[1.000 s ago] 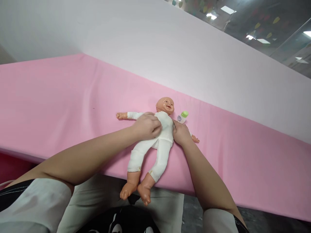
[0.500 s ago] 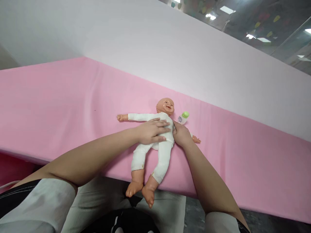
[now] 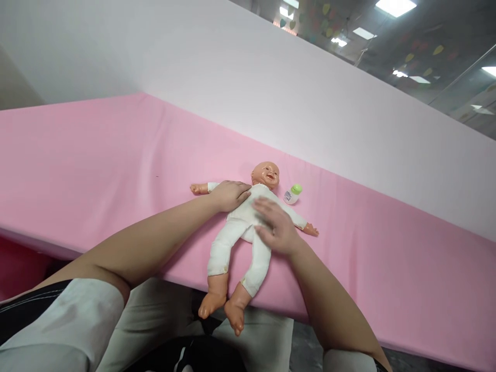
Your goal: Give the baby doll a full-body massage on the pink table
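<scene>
A baby doll (image 3: 245,213) with a white cloth body and bare plastic head, hands and feet lies on its back, arms spread and feet toward me. My left hand (image 3: 231,196) rests at the doll's shoulder and upper arm on the left side, fingers stretched out and holding nothing. Over the belly and side on the right is my right hand (image 3: 276,225), slightly blurred, with its fingers spread; whether it touches the cloth I cannot tell. Beside the doll's head, to the right, stands or leans a small clear bottle (image 3: 293,194) with a green cap and a printed label.
The doll lies on a pink covered table (image 3: 96,170), its feet hanging past the front edge. A white wall (image 3: 310,108) rises along the back, with glass panes (image 3: 387,51) above it. My legs are under the front edge.
My left hand has slid from the doll's chest up and left to its shoulder. My right hand has come off the side onto the belly, its fingers now spread.
</scene>
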Demonstrator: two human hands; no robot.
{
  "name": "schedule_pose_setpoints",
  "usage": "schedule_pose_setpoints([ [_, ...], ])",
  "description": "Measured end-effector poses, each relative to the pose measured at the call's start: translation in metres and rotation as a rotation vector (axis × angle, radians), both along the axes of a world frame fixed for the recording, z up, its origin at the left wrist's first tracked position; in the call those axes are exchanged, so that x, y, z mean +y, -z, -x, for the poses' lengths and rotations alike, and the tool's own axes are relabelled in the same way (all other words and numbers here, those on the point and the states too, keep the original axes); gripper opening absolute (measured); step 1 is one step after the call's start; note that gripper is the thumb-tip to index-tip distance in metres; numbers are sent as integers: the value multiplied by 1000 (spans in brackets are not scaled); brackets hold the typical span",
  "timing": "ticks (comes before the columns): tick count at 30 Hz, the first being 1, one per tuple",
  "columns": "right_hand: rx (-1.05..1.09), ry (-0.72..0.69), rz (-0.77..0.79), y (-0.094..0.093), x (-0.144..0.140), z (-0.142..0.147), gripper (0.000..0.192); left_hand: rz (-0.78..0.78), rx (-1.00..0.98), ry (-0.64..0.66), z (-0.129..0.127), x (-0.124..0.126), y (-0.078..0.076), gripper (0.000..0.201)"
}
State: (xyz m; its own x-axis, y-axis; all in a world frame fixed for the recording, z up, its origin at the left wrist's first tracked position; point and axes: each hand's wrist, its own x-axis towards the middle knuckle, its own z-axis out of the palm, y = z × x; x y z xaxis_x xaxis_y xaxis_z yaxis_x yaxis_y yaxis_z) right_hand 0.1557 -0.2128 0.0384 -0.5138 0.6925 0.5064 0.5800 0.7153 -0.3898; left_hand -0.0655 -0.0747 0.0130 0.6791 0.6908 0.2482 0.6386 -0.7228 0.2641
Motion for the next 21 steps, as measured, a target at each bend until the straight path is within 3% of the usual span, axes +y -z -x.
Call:
schedule_pose_setpoints([
  [2, -93, -189, 65, -7, -15, 19, 53, 6, 12, -9, -1, 0, 1, 61],
  [4, -232, -210, 129, -9, -22, 32, 60, 6, 12, -5, -2, 0, 1, 60],
  [9, -373, 43, 238, 0, -2, 21, 80, -6, 13, 7, -3, 0, 3, 60],
  [16, -292, 353, 350, 2, 19, -30, 76, -23, 21, 2, 3, 2, 5, 63],
  [21, -406, 576, 437, 7, 14, -65, 68, -116, 161, -60, 34, 1, 7, 55],
])
